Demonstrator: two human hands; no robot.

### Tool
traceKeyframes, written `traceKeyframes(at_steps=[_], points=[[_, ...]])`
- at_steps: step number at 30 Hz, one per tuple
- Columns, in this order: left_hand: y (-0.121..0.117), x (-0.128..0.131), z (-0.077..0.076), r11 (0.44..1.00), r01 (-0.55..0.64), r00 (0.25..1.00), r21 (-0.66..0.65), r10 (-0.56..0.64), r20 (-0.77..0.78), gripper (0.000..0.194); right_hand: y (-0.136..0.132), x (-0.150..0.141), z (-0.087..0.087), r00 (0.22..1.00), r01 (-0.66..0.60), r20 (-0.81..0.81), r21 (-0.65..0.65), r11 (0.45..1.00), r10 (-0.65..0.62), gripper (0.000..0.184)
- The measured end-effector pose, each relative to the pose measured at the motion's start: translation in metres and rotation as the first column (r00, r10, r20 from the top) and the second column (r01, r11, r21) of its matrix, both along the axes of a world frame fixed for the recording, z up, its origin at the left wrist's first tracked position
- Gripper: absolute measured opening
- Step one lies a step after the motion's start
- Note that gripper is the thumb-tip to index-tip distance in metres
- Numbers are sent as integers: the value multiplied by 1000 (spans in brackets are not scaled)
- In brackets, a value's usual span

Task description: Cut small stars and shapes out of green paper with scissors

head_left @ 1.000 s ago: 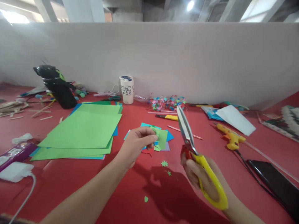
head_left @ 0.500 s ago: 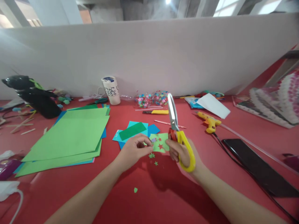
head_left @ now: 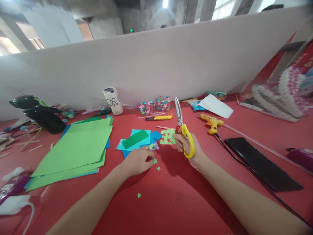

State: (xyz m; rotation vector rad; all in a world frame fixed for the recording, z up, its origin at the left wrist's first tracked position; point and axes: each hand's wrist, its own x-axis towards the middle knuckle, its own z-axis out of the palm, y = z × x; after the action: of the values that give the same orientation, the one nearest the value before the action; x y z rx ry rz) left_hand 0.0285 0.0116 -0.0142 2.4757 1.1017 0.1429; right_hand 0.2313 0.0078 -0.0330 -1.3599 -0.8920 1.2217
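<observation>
My right hand (head_left: 187, 147) is closed round the yellow handles of a pair of scissors (head_left: 181, 125), whose shut blades point up and away. Just left of it lies a light green paper scrap (head_left: 167, 137) with star-shaped holes; whether my fingers touch it is unclear. My left hand (head_left: 137, 161) rests on the red table (head_left: 171, 202), fingers curled, tips beside a small green paper star (head_left: 155, 161). A second tiny star (head_left: 158, 168) lies just below it, and a green snippet (head_left: 139, 195) sits nearer me.
Small blue and green paper pieces (head_left: 137, 138) lie behind my left hand, and a stack of green sheets (head_left: 73, 147) to the left. Further back are a yellow utility knife (head_left: 161, 117), coloured stars (head_left: 154, 104) and a white cup (head_left: 112, 101). A glue gun (head_left: 211, 122) and black slab (head_left: 262, 163) are at right.
My left hand let go of the green scrap and dropped to the table by the small star. The scrap now lies beside my right hand, which moved inward and lowered the scissors.
</observation>
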Motion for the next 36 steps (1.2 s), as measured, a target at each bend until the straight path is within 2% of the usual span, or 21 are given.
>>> traceKeyframes(at_steps=[5, 8, 11, 15, 17, 20, 24, 27, 29, 31, 33, 36], points=[[-1, -8, 2, 994, -51, 998, 96, 48, 26, 19, -1, -1, 2, 1000, 4, 4, -32, 999, -4, 26], [-13, -13, -4, 991, -52, 996, 124, 43, 79, 17, 0, 0, 0, 1000, 4, -1, -35, 999, -4, 26], [-27, -13, -17, 996, 13, 979, 89, -31, 201, 27, 2, 1, -6, 1000, 2, -13, -31, 1000, -2, 26], [-30, -1, -29, 998, -65, 965, -13, 66, 254, 28, 8, 2, -19, 999, -20, -47, -28, 999, 19, 26], [-26, 9, -30, 996, -60, 945, -72, 80, 317, 24, 11, 3, -25, 997, -33, -67, -19, 999, 31, 26], [-20, 23, -29, 995, -47, 930, -83, 74, 361, 21, 13, 4, -30, 994, -51, -99, 16, 999, 52, 27], [-12, 28, -26, 989, -67, 886, -131, 119, 447, 18, 13, 6, -29, 986, -94, -134, 58, 994, 101, 27], [-5, 18, -21, 959, -174, 811, -223, 268, 520, 12, 11, 5, -24, 979, -150, -135, 49, 988, 155, 28], [-1, 9, -15, 922, -218, 740, -319, 369, 562, 14, 8, 2, -21, 970, -204, -129, 36, 978, 207, 27], [-2, 3, -9, 886, -191, 688, -423, 428, 586, 32, 2, -4, -20, 955, -273, -116, 28, 962, 274, 26], [-5, 2, -4, 854, -158, 649, -497, 468, 599, 40, -7, -12, -20, 933, -346, -94, 31, 938, 347, 25], [-14, 3, 0, 809, -150, 621, -569, 525, 582, 30, -21, -25, -19, 899, -433, -38, 53, 900, 436, 20]])
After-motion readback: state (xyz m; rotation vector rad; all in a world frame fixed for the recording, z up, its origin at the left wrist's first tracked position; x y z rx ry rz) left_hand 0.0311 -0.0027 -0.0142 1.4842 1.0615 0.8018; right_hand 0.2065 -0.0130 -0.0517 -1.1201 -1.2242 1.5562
